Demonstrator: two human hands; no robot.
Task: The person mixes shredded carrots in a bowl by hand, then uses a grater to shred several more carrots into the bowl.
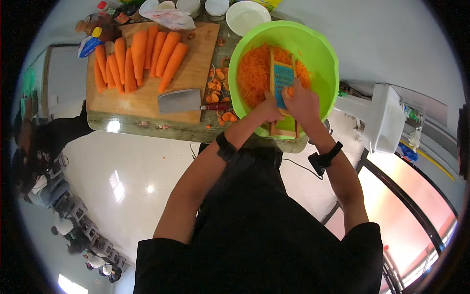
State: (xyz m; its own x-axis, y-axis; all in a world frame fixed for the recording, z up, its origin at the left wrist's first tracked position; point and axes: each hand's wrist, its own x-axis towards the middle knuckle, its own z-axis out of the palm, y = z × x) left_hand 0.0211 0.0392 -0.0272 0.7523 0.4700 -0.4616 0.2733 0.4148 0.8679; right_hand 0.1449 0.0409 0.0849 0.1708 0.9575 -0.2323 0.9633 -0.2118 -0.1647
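A wooden-framed grater with a blue grating plate leans inside a light green basin, its lower end at the near rim. My left hand is closed around the left side of the frame. Pressed over the blue plate, my right hand grips a carrot, of which only a small orange part shows between the fingers. Shredded carrot lies heaped in the basin, on both sides of the grater.
Left of the basin, a wooden cutting board bears several peeled carrots and a cleaver. Carrot offcuts lie between board and basin. Behind stand a white bowl and bottles. A sink is at right.
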